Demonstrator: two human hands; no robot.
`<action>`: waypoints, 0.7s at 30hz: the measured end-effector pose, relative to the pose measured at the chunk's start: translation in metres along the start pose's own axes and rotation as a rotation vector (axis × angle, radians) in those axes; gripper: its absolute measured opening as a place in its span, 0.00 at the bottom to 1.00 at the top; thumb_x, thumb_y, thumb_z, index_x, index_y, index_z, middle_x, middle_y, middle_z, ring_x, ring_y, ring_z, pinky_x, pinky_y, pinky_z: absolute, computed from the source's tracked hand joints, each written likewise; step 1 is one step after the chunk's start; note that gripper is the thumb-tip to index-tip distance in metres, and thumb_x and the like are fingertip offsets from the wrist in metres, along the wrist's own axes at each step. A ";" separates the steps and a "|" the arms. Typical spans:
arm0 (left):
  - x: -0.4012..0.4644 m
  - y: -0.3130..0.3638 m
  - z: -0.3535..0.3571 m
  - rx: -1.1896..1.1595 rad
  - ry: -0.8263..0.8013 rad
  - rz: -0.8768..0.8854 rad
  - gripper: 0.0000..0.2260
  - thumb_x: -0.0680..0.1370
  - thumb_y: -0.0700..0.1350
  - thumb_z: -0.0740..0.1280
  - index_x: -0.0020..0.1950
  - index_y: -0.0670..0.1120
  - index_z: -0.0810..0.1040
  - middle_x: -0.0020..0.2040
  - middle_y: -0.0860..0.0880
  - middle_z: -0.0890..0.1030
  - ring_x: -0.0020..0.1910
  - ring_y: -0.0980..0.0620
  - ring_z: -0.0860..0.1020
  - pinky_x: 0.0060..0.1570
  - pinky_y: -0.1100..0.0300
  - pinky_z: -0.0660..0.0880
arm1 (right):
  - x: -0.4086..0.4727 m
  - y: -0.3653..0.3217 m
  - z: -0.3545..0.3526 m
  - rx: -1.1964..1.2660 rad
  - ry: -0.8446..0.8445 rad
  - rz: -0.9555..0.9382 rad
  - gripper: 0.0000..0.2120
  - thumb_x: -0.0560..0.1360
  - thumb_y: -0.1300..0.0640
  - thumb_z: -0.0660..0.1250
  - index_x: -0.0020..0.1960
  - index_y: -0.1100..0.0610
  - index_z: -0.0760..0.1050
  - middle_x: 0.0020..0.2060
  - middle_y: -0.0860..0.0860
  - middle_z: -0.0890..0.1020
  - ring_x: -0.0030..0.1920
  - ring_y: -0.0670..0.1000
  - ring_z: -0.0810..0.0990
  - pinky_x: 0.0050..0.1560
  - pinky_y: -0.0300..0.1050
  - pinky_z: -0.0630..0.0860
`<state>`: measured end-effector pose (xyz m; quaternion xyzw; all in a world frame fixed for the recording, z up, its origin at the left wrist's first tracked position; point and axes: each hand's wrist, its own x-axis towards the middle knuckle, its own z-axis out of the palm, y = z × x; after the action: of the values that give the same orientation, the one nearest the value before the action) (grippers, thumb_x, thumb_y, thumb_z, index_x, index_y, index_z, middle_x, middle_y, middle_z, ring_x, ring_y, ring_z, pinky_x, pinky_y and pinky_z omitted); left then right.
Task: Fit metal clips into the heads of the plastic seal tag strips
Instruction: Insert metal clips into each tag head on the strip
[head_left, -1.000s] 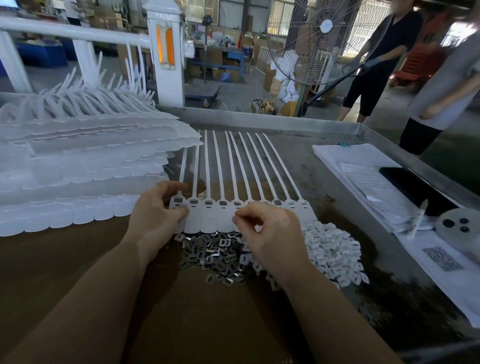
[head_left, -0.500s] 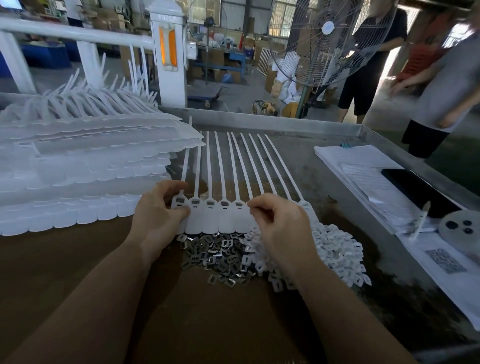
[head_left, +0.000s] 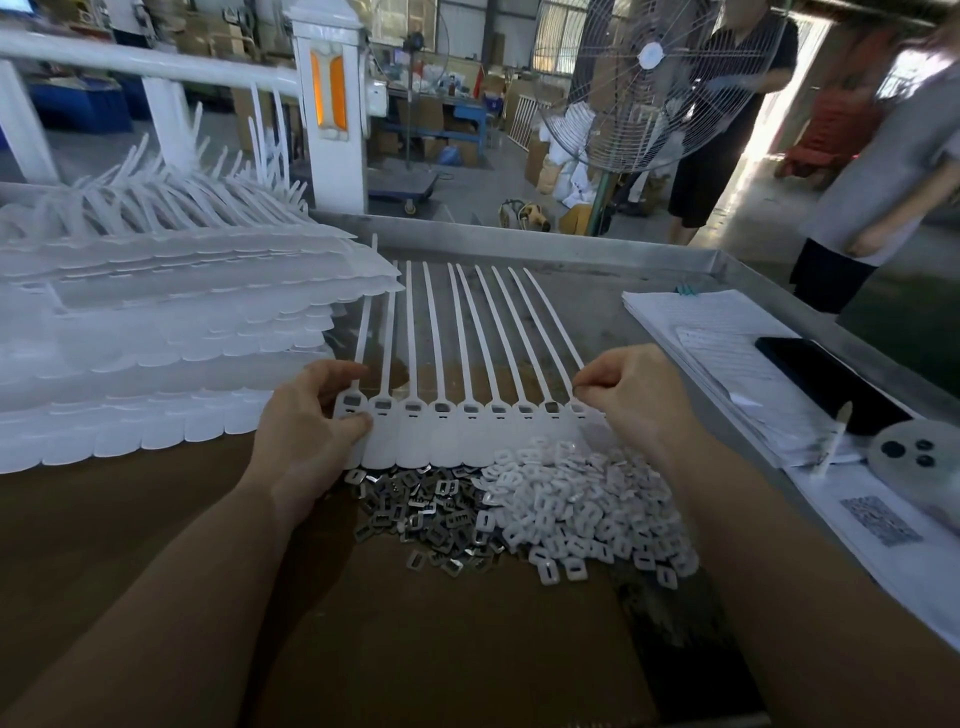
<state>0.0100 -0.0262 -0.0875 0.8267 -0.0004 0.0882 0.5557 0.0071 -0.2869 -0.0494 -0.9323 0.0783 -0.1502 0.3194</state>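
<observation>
The joined row of white plastic seal tag strips (head_left: 467, 415) lies at frame centre on the brown bench (head_left: 156, 545). The left hand (head_left: 306, 431) pinches its leftmost head; the right hand (head_left: 634, 400), fingers curled, pinches at the rightmost head (contents not discernible). The loose grey metal clips (head_left: 421, 509) lie just below.

A factory floor: industrial fan (head_left: 649, 78), stacked cartons (head_left: 431, 145), steel worktable (head_left: 571, 249).

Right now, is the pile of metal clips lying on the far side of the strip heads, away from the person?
No, the metal clips lie on the near side of the seal tag strips, toward the person.
</observation>
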 end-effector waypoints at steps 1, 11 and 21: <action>0.000 0.000 0.000 -0.002 0.000 -0.001 0.20 0.73 0.34 0.68 0.62 0.49 0.74 0.61 0.48 0.76 0.55 0.52 0.75 0.54 0.57 0.73 | 0.001 0.001 0.000 -0.017 -0.006 0.003 0.06 0.69 0.66 0.69 0.42 0.59 0.83 0.39 0.54 0.84 0.43 0.51 0.81 0.46 0.41 0.75; 0.000 0.000 0.000 -0.006 -0.010 0.008 0.19 0.74 0.34 0.68 0.62 0.49 0.74 0.61 0.49 0.75 0.54 0.53 0.74 0.50 0.61 0.72 | 0.010 0.000 0.001 -0.207 -0.109 -0.003 0.06 0.70 0.64 0.69 0.42 0.57 0.83 0.41 0.52 0.83 0.42 0.51 0.79 0.44 0.41 0.74; -0.002 0.002 0.000 0.009 0.005 0.004 0.18 0.73 0.35 0.69 0.59 0.51 0.76 0.60 0.48 0.77 0.57 0.50 0.75 0.59 0.50 0.73 | 0.008 0.002 -0.001 -0.290 -0.149 -0.047 0.08 0.73 0.66 0.66 0.43 0.58 0.83 0.45 0.53 0.84 0.45 0.53 0.80 0.49 0.47 0.77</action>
<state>0.0082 -0.0270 -0.0854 0.8290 -0.0004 0.0915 0.5518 0.0144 -0.2911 -0.0475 -0.9789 0.0536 -0.0749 0.1826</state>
